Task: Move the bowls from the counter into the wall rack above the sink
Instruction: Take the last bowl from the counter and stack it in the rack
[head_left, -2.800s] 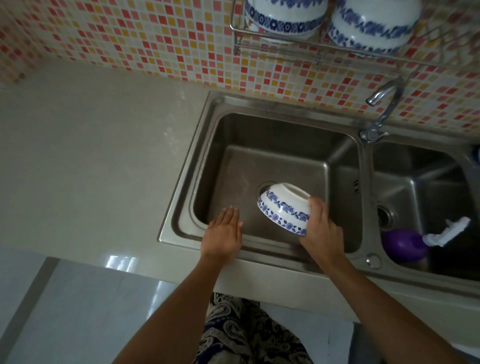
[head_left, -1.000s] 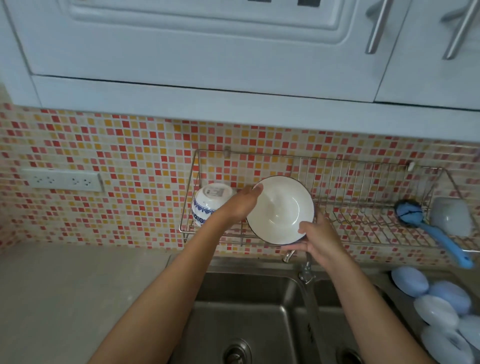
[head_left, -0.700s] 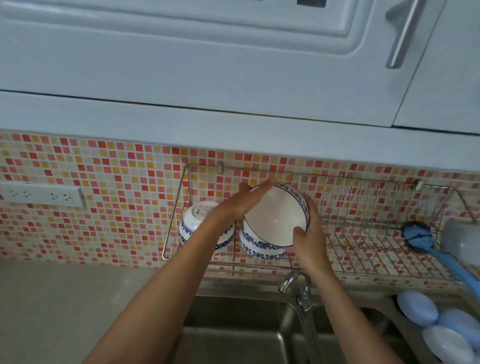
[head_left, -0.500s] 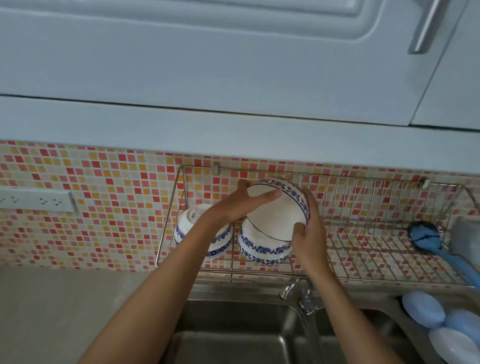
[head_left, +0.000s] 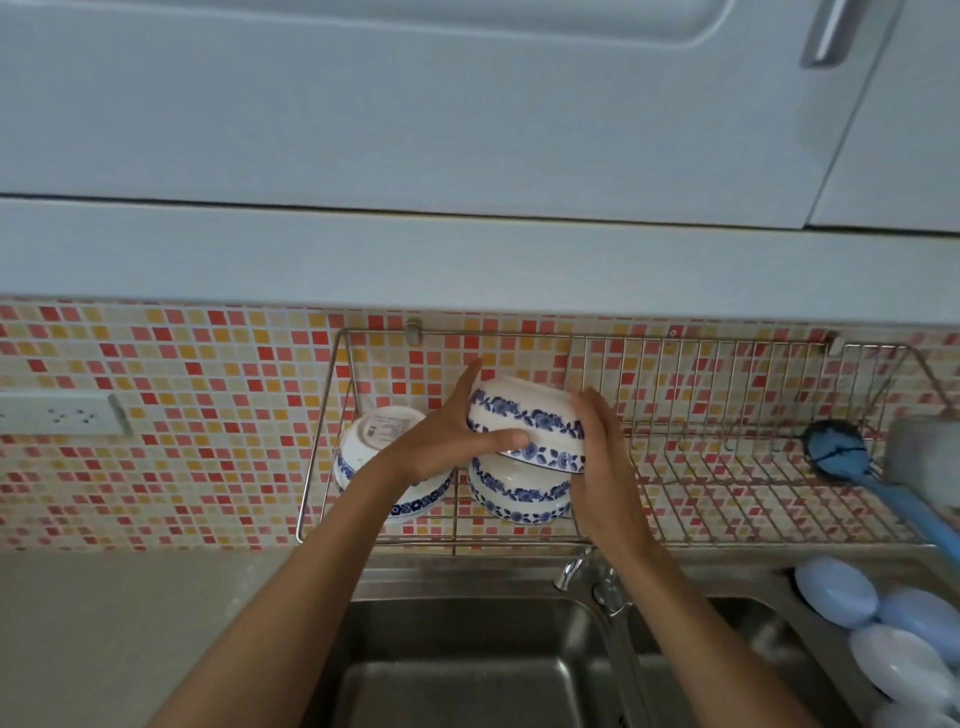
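Overhead, the head camera is showing both hands holding a white ceramic bowl with a blue floral band (head_left: 524, 423), turned mouth-down and slightly tilted, inside the chrome wire wall rack (head_left: 727, 467). The left hand (head_left: 441, 441) is gripping its left flank, thumb curling along the rim, while the right hand (head_left: 597, 457) is cupping the right side with its fingers wrapped round. The held bowl is sitting directly above, and seemingly touching, a second inverted blue-patterned bowl (head_left: 519, 493) on the rack floor; a third inverted bowl (head_left: 379, 447) is resting just beside it to the left. Judging from this, the coming move is a straight lowering to nest it, both hands being equally near.
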